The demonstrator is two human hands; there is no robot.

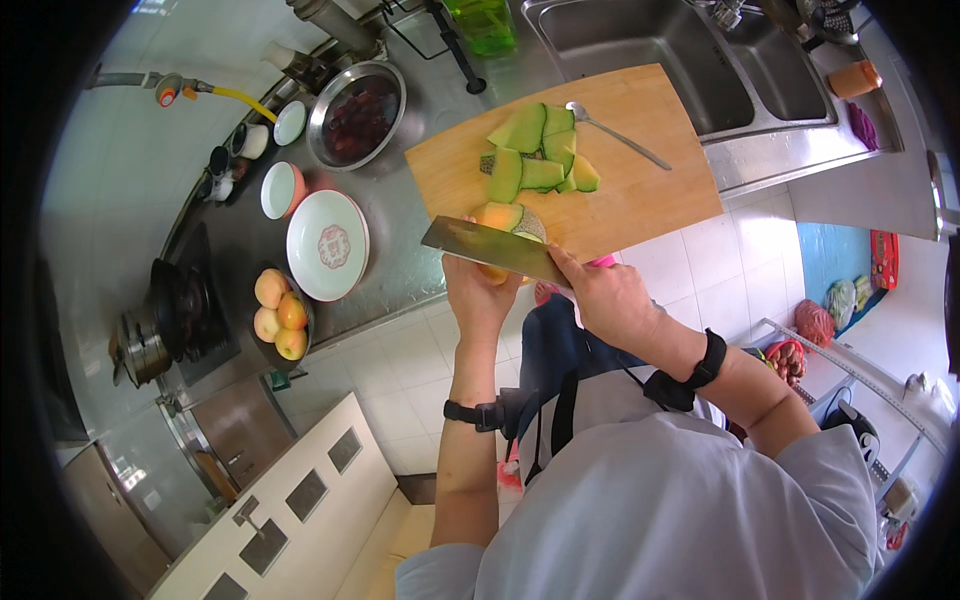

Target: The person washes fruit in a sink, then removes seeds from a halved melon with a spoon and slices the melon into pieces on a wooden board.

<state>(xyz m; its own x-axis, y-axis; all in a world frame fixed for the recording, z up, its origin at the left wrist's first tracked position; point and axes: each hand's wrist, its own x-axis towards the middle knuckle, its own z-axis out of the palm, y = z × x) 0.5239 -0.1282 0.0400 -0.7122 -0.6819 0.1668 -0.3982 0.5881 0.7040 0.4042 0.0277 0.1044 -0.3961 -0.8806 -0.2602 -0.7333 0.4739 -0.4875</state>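
My right hand (611,300) is closed round the handle end of a broad cleaver (491,250), whose blade reaches left across a partly peeled melon (501,217). My left hand (480,289) holds the melon from the near side, at the near edge of a wooden cutting board (637,180); the blade hides part of the fruit and fingers. Orange flesh and some netted rind show on the melon. Beyond it, green melon peel pieces (521,127) lie in a loose heap on the board. A metal spoon (619,135) rests to the right of the peels.
Left of the board stand a large white bowl (328,244), a smaller pink bowl (281,190) and a metal basin (315,124) holding dark red fruit in liquid. Nearer is a bowl of peaches or apples (291,313). A double steel sink (645,45) lies behind the board.
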